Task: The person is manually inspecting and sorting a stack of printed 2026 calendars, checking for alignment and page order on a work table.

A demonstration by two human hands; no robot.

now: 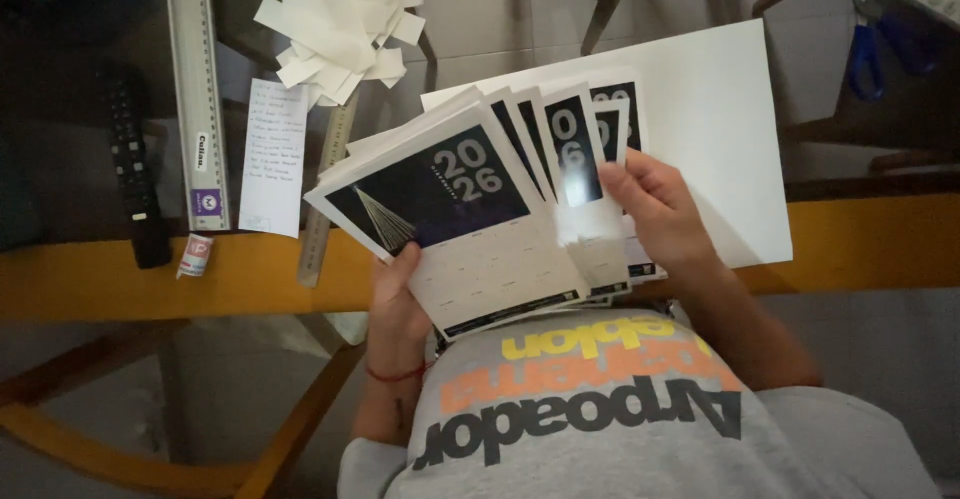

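Calendar cards [470, 219], dark blue tops, fanned over table's near edge [120, 274]. Left hand [395, 304] clamps bottom corner; right hand [655, 204] pinches right cards. White sheet [720, 109] behind; ruler [198, 89] far left.

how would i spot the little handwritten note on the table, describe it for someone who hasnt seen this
Start at the long metal ruler lying along the left of the glass table. Just right of it lies a small white note, below the heap of white paper strips. Unlike the dark-printed sheets fanned in the hands, it is narrow, flat on the table and covered in handwriting.
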